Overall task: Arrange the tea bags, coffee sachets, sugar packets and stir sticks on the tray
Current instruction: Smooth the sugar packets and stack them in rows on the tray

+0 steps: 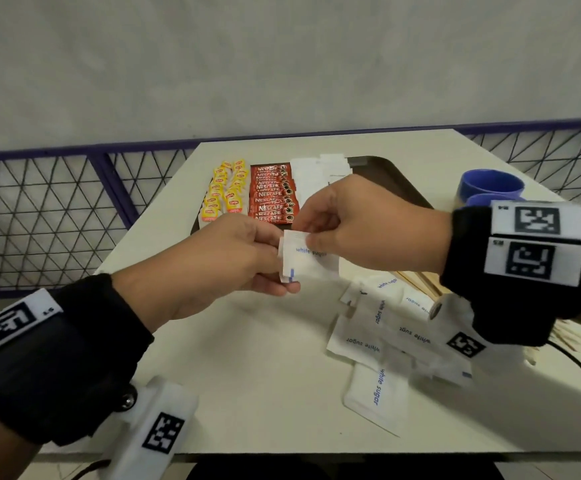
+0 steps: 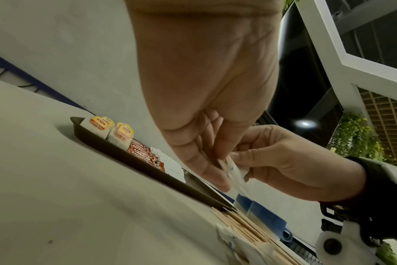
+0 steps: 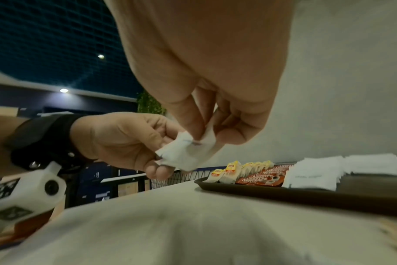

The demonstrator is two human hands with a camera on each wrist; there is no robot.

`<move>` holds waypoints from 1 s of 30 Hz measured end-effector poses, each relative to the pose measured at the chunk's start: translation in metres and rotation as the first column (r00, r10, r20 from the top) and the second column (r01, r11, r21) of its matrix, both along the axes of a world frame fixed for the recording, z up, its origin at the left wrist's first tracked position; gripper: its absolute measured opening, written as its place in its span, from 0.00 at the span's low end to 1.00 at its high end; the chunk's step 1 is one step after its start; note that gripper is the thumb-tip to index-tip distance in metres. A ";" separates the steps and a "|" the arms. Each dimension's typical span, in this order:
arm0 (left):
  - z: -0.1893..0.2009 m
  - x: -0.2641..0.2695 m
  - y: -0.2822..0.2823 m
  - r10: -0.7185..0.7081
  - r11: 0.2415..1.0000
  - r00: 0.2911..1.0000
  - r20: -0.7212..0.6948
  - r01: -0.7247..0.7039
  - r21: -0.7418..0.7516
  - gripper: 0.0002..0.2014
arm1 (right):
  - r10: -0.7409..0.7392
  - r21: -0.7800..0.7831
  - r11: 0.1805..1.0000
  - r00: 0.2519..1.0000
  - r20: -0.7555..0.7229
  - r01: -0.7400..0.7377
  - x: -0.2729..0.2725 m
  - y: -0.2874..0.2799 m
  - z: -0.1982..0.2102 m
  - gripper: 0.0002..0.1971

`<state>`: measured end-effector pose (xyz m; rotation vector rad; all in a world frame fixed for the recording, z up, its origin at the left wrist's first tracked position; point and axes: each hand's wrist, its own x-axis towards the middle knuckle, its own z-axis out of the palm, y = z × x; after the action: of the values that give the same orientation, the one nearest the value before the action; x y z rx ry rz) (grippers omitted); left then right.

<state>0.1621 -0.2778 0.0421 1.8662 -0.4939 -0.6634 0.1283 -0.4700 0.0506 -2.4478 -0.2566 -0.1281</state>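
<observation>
Dark brown tray [image 1: 391, 168] on bench far side: yellow-tagged tea bags [image 1: 225, 190] in rows at left, red coffee sachets [image 1: 273, 195] overlapped next, white sugar pkts [image 1: 311, 180] beside those. One sugar pkt [image 1: 304, 259] held in air, both hands. Loose sugar pkts [image 1: 380, 336] and wooden stir sticks [image 1: 420, 282] on bench nr right.

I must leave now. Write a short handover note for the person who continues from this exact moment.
Left hand and right hand both pinch white paper sugar packets, held above the white table.
Done: yellow-tagged tea bags, red coffee sachets and some white sugar packets lie in rows on the dark brown tray.
Left: loose sugar packets and wooden stir sticks lie on the table.
</observation>
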 end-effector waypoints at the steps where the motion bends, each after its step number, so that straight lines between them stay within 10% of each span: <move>1: 0.001 0.000 0.000 0.002 0.999 1.000 -0.017 -0.003 -0.032 0.12 | -0.019 0.007 1.000 1.000 0.017 0.019 0.002 0.000 -0.001 0.10; 24: -0.011 0.025 -0.010 0.004 0.998 0.985 0.172 0.006 -0.055 0.17 | 0.083 0.121 0.991 0.984 -0.156 -0.064 0.014 -0.028 0.008 0.10; 30: -0.016 0.040 -0.012 0.000 0.996 0.919 0.394 -0.036 0.085 0.08 | 0.009 -0.192 0.978 0.947 -0.322 -0.075 0.043 -0.053 0.029 0.03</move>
<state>0.2026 -0.2898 0.0266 2.0979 -0.7138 -0.2959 0.1717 -0.5233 0.0801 -2.6138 -0.1847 0.3294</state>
